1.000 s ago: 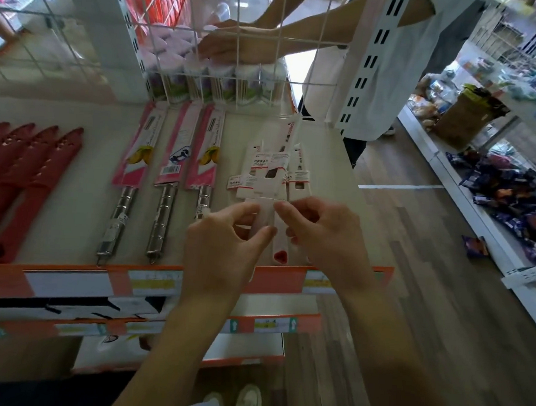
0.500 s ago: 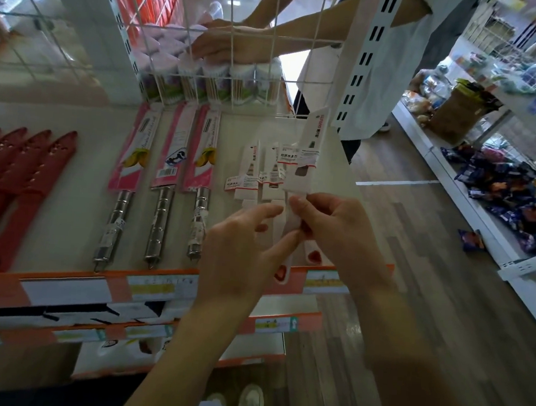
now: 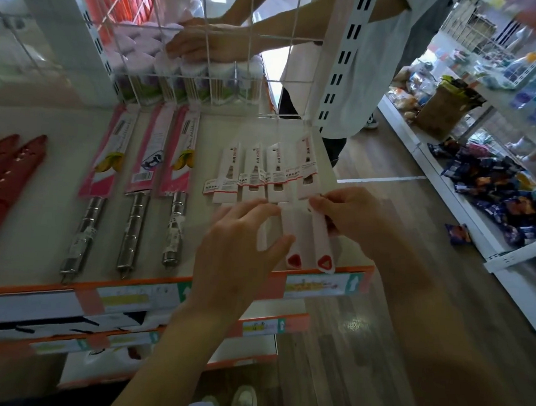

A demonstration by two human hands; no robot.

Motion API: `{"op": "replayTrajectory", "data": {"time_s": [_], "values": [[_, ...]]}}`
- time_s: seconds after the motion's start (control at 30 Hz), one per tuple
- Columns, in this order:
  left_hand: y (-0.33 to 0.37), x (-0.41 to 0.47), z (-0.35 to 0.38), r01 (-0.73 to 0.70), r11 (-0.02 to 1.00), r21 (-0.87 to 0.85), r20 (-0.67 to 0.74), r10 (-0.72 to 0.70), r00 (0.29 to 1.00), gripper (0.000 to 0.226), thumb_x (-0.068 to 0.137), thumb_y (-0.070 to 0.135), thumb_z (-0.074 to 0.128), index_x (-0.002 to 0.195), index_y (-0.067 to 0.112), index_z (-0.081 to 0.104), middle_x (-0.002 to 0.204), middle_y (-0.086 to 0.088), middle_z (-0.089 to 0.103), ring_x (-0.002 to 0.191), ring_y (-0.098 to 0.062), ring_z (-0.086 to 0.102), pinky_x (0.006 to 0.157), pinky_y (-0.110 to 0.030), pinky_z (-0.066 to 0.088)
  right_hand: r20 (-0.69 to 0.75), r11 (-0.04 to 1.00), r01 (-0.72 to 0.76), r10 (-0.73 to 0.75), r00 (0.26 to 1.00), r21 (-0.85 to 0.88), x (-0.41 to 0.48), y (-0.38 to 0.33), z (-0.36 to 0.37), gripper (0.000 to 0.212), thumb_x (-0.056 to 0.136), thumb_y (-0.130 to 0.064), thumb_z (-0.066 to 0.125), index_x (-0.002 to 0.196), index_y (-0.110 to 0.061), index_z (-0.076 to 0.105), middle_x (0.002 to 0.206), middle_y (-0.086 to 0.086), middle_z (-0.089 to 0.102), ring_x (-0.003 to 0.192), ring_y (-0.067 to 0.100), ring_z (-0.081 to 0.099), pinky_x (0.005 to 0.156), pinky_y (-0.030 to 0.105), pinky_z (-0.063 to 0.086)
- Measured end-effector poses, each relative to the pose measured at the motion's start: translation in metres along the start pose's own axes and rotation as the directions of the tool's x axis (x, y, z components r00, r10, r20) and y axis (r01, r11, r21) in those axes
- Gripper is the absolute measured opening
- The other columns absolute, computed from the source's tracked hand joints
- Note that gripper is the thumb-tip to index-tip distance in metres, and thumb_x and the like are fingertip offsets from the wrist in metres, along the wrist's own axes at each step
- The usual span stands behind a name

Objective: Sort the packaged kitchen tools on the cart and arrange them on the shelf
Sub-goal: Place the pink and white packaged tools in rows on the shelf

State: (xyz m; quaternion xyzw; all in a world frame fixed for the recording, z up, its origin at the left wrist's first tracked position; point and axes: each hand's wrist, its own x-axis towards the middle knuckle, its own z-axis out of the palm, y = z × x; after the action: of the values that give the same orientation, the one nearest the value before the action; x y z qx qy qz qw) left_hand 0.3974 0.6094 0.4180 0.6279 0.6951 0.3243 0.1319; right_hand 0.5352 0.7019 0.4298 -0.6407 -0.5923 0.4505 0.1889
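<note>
Several white packaged knives [image 3: 252, 173] lie in a row on the beige shelf [image 3: 48, 200], their handles ending in red triangles [image 3: 294, 260] near the front edge. My right hand [image 3: 353, 218] pinches the handle of the rightmost white knife [image 3: 320, 238], which lies flat at the right end of the row. My left hand [image 3: 241, 242] rests with fingers spread over the handles of the neighbouring knives and hides most of them.
Three pink-carded steel-handled tools [image 3: 143, 175] lie left of the knives, red plastic tools [image 3: 5, 171] farther left. A wire basket of tubs [image 3: 202, 81] stands behind, where another person's hand [image 3: 202, 41] reaches. An orange price rail [image 3: 318, 285] edges the shelf. A snack shelf [image 3: 499, 193] stands across the aisle on the right.
The knife that my right hand held raised has come down flat at the right end of the row. My left hand has let go of it and spread over the other handles.
</note>
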Motion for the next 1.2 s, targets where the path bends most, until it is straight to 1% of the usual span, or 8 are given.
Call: {"op": "replayTrajectory", "data": {"time_s": [0.13,0.23,0.37,0.5,0.6,0.73,1.0,1.2], "values": [[-0.004,0.002,0.005,-0.018,0.999,0.050,-0.009,0.019,1.000,0.038,0.076,0.030,0.072,0.112,0.016,0.067,0.118,-0.002,0.065,0.111,-0.021,0.058,0.086,-0.021,0.033,0.009,0.999,0.000,0.001,1.000,-0.048,0.007,0.004,0.004,0.026,0.090,-0.030,0.055,0.095,-0.007,0.068,0.076,0.001,0.065,0.070,0.012,0.063,0.080,0.032,0.054],[-0.008,0.003,0.012,-0.033,0.995,0.090,0.001,0.033,0.999,0.040,0.076,0.030,0.072,0.112,0.015,0.066,0.118,-0.004,0.065,0.112,-0.023,0.057,0.088,-0.024,0.035,0.015,0.995,0.024,-0.023,1.000,-0.099,0.010,0.005,0.005,0.026,0.090,-0.032,0.056,0.092,-0.009,0.067,0.072,-0.002,0.064,0.065,0.008,0.061,0.067,0.021,0.050],[-0.014,0.002,0.019,-0.061,0.985,0.162,-0.004,0.062,0.998,0.040,0.075,0.029,0.074,0.111,0.012,0.066,0.116,-0.009,0.067,0.114,-0.032,0.057,0.093,-0.043,0.045,-0.022,0.950,0.104,-0.115,0.993,-0.295,0.013,0.005,0.006,0.024,0.089,-0.038,0.057,0.088,-0.014,0.062,0.077,-0.003,0.060,0.067,0.008,0.056,0.058,0.011,0.039],[-0.015,0.003,0.021,-0.042,0.985,0.166,-0.004,0.043,0.999,0.041,0.077,0.031,0.071,0.113,0.014,0.065,0.120,-0.011,0.064,0.120,-0.034,0.053,0.097,-0.052,0.044,-0.088,0.907,0.179,-0.228,0.970,-0.381,0.012,0.006,0.012,0.027,0.087,-0.035,0.059,0.097,-0.009,0.062,0.081,-0.002,0.057,0.062,0.003,0.049,0.051,0.008,0.033],[-0.016,0.002,0.023,-0.038,0.987,0.159,0.002,0.038,0.999,0.040,0.078,0.031,0.070,0.114,0.015,0.064,0.122,-0.010,0.063,0.123,-0.033,0.050,0.097,-0.054,0.043,-0.135,0.868,0.211,-0.299,0.945,-0.450,0.009,0.010,0.014,0.031,0.086,-0.033,0.062,0.102,-0.007,0.062,0.093,0.006,0.067,0.071,0.009,0.053,0.060,0.015,0.039],[-0.016,0.000,0.026,-0.006,0.988,0.152,-0.011,0.007,1.000,0.040,0.080,0.036,0.064,0.115,0.017,0.063,0.124,-0.007,0.062,0.126,-0.031,0.048,0.098,-0.054,0.040,-0.148,0.813,0.254,-0.381,0.913,-0.525,0.006,0.018,0.021,0.034,0.086,-0.034,0.061,0.106,-0.007,0.065,0.100,0.010,0.069,0.084,0.018,0.064,0.073,0.021,0.045],[-0.011,-0.007,0.022,0.014,0.986,0.164,-0.023,-0.010,1.000,0.043,0.082,0.037,0.064,0.121,0.019,0.060,0.131,-0.005,0.057,0.132,-0.027,0.041,0.100,-0.053,0.034,-0.151,0.795,0.270,-0.409,0.900,-0.543,0.000,0.025,0.024,0.033,0.089,-0.035,0.057,0.105,-0.008,0.065,0.099,0.009,0.065,0.075,0.009,0.048,0.069,0.016,0.033],[-0.010,-0.010,0.013,0.093,0.969,0.227,0.122,-0.124,0.985,0.059,0.086,0.051,0.050,0.140,0.029,0.036,0.150,0.006,0.032,0.144,-0.017,0.016,0.111,-0.049,0.020,-0.173,0.788,0.275,-0.430,0.886,-0.551,-0.009,0.026,0.025,0.033,0.089,-0.035,0.056,0.101,-0.005,0.064,0.099,0.011,0.062,0.077,0.012,0.048,0.068,0.019,0.033]]}}
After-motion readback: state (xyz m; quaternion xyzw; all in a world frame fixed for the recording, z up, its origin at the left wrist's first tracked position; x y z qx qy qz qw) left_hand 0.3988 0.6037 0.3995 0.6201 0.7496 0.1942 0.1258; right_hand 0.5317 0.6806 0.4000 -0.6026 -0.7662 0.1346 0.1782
